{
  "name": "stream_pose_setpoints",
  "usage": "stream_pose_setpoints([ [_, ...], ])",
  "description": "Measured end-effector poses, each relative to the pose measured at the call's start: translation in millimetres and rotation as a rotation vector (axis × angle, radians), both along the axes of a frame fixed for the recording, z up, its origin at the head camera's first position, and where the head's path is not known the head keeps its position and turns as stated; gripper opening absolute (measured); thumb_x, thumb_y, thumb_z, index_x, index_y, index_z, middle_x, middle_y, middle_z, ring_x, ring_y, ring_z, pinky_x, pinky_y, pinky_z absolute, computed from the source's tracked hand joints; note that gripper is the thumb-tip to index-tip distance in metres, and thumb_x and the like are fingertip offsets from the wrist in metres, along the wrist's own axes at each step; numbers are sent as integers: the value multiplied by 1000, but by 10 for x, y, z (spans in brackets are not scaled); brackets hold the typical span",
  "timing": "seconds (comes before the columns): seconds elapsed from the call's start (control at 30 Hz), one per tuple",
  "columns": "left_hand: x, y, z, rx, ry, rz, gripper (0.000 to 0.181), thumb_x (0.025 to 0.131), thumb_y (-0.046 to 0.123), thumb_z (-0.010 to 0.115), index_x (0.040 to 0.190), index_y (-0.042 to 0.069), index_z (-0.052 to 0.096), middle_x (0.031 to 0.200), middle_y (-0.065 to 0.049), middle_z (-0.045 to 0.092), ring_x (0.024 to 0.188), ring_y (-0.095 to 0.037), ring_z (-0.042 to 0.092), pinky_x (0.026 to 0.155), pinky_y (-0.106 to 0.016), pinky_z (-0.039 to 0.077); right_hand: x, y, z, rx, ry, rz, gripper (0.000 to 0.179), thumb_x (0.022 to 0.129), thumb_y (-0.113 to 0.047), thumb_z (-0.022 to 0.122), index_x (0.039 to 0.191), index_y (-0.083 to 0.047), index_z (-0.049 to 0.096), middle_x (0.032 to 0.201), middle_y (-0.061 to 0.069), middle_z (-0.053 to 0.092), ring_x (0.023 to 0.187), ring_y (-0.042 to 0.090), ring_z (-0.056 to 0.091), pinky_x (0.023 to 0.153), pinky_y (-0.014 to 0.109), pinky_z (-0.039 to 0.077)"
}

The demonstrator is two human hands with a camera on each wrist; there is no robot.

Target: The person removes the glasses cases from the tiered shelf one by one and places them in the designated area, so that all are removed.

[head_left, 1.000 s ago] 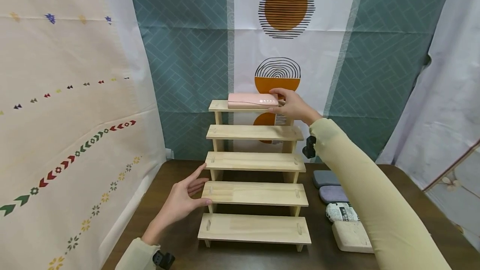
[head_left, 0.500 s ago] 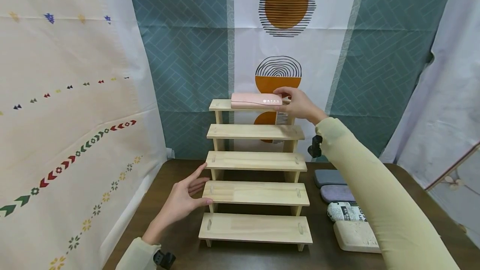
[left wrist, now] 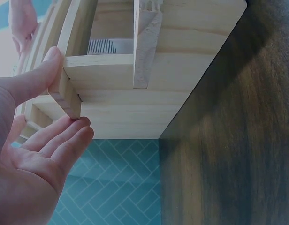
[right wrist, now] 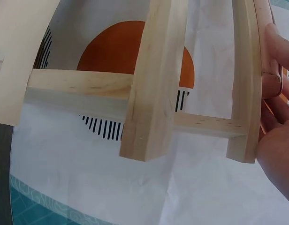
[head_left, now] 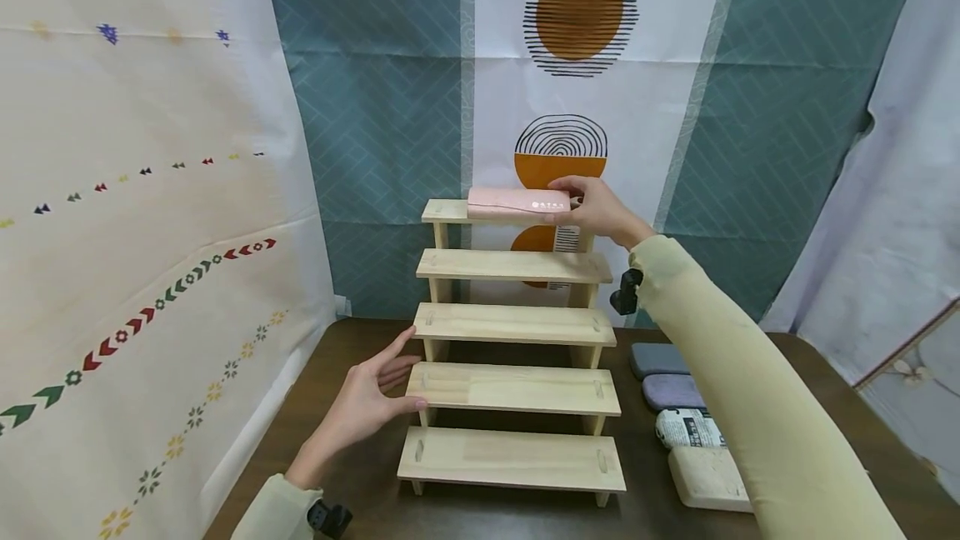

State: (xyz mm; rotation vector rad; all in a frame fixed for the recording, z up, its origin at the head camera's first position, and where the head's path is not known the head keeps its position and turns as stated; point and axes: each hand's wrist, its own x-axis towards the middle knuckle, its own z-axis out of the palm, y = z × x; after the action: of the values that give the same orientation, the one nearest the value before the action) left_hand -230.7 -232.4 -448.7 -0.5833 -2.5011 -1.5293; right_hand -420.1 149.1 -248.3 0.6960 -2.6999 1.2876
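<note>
A pink glasses case (head_left: 504, 203) with small white lettering lies lengthwise on the top step of a pale five-tier wooden stand (head_left: 517, 323). My right hand (head_left: 598, 212) pinches its right end between thumb and fingers. The right wrist view has the end of the case (right wrist: 271, 85) against the top board, my right hand (right wrist: 281, 152) beside it. Lower down, my left hand (head_left: 354, 407) holds the stand's left side. In the left wrist view, thumb and fingers of my left hand (left wrist: 34, 171) lie on either side of one step's end (left wrist: 68, 93).
On the dark wooden table (head_left: 360, 515), right of the stand, lie a grey-blue case (head_left: 656, 358), a purple case (head_left: 670, 390), a newsprint-patterned case (head_left: 686, 427) and a cream case (head_left: 705, 477), partly behind my right sleeve. Patterned cloths hang behind and at both sides.
The pink glasses case has slid slightly to the right along the top step, with my right hand on it. My left hand stays at the stand's left side.
</note>
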Motion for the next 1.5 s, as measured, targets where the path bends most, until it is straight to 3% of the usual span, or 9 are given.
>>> stream_pose_setpoints([
  [0.33, 0, 0, 0, 6, 2, -14, 106, 78, 7, 95, 166, 26, 38, 138, -22, 65, 128, -38, 63, 105, -57, 51, 30, 74, 54, 26, -12, 31, 62, 93, -19, 83, 146, -1, 58, 138, 19, 59, 119, 34, 50, 103, 46, 45],
  [0.57, 4, 3, 11, 1, 5, -7, 107, 77, 6, 95, 166, 27, 38, 138, -23, 65, 127, -37, 64, 104, -54, 52, -1, 18, 85, 18, -60, 53, 59, 94, -20, 82, 146, -2, 59, 138, 19, 58, 120, 33, 48, 104, 44, 43],
  [0.77, 10, 9, 12, -7, 10, -8, 106, 78, 7, 95, 166, 27, 38, 138, -23, 65, 127, -38, 64, 104, -52, 53, 13, -2, 84, -1, -51, 24, 55, 93, -17, 84, 142, -2, 63, 133, 19, 60, 114, 32, 48, 94, 39, 45],
  [1.1, 18, 4, 24, -8, 2, -2, 106, 78, 8, 95, 166, 27, 38, 138, -24, 65, 127, -37, 64, 104, -48, 53, 127, -16, 36, -51, 22, -41, 61, 88, -18, 88, 140, 0, 64, 133, 17, 63, 114, 31, 54, 100, 41, 48],
  [1.33, 21, 12, 25, -14, 1, 2, 106, 78, 8, 95, 165, 27, 38, 138, -23, 66, 127, -38, 64, 105, -50, 53, 261, 10, -29, -122, 15, -55, 59, 88, -16, 86, 141, -1, 64, 136, 17, 62, 113, 33, 58, 100, 42, 52],
  [1.5, 25, 12, 29, -13, -4, 2, 106, 78, 9, 95, 166, 27, 38, 138, -23, 65, 128, -38, 64, 105, -49, 53, 365, 19, -89, -183, 13, -40, 60, 88, -17, 87, 141, -3, 64, 136, 16, 63, 113, 32, 60, 94, 36, 54],
])
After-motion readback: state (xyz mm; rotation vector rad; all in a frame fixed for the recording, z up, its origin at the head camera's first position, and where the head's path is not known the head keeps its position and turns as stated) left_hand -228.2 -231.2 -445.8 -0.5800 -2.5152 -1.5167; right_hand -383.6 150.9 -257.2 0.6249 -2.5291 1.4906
